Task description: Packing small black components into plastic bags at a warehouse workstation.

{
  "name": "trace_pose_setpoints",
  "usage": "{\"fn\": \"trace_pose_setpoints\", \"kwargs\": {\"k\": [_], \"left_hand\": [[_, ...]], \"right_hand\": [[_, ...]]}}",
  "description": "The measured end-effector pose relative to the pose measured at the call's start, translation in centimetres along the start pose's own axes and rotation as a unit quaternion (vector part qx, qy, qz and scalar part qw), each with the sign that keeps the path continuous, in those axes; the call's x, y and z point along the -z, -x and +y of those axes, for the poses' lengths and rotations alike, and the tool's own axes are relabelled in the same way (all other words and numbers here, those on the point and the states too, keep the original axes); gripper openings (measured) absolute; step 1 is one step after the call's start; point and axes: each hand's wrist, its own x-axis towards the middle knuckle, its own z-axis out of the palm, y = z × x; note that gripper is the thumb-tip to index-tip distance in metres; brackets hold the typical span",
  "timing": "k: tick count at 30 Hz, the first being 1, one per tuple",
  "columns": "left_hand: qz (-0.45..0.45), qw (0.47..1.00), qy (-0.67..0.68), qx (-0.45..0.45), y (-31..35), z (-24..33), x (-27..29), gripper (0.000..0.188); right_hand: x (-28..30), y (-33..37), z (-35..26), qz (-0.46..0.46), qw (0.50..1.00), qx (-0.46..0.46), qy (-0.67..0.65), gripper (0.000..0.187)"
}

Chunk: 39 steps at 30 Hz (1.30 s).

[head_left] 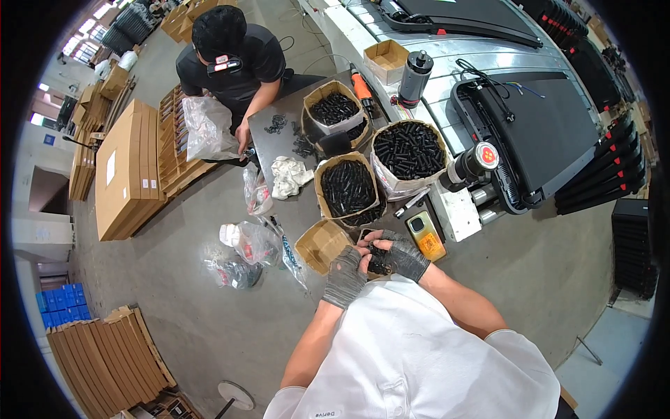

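1. My left hand (343, 274) and right hand (403, 255), both in grey gloves, are together, fingers closed on a small bunch of black parts (379, 261) just above my chest.
2. Small open box (319, 244) beside the left hand looks empty, so little is packed so far, I think.
3. Much is left: three boxes, e.g. middle box (347, 188) and big round bag (409, 151), are full of black parts.
4. Another person (234, 56) works at the table's (272, 143) far end w/ a plastic bag (206, 126).

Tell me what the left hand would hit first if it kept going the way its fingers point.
The left hand points up-right at the black parts held in the right hand; it would likely meet those first, nearly touching already.
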Motion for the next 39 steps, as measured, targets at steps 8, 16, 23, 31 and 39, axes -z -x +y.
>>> {"fn": "trace_pose_setpoints", "kwargs": {"k": [8,16,23,31,39], "left_hand": [[0.012,0.995,0.023,0.093,0.7,-1.2,-0.7,0.009],[0.006,0.98,0.09,0.176,0.7,-1.0,-0.6,0.014],[0.045,0.873,0.374,0.311,1.3,-3.1,-1.6,0.021],[0.07,0.935,0.241,0.252,0.3,-0.5,-1.2,0.022],[0.082,0.956,0.164,0.23,0.1,-0.3,-1.5,0.021]], "right_hand": [[0.4,-0.1,0.5,0.014,0.999,0.032,-0.033,0.027],[-0.1,-0.1,0.3,0.043,0.998,0.044,0.028,0.023],[-0.5,-0.2,0.0,0.066,0.995,0.055,0.042,0.018],[-0.1,-0.6,0.4,0.073,0.991,0.083,0.069,0.019],[-0.5,-0.3,-0.2,0.057,0.997,0.055,0.008,0.036]]}}
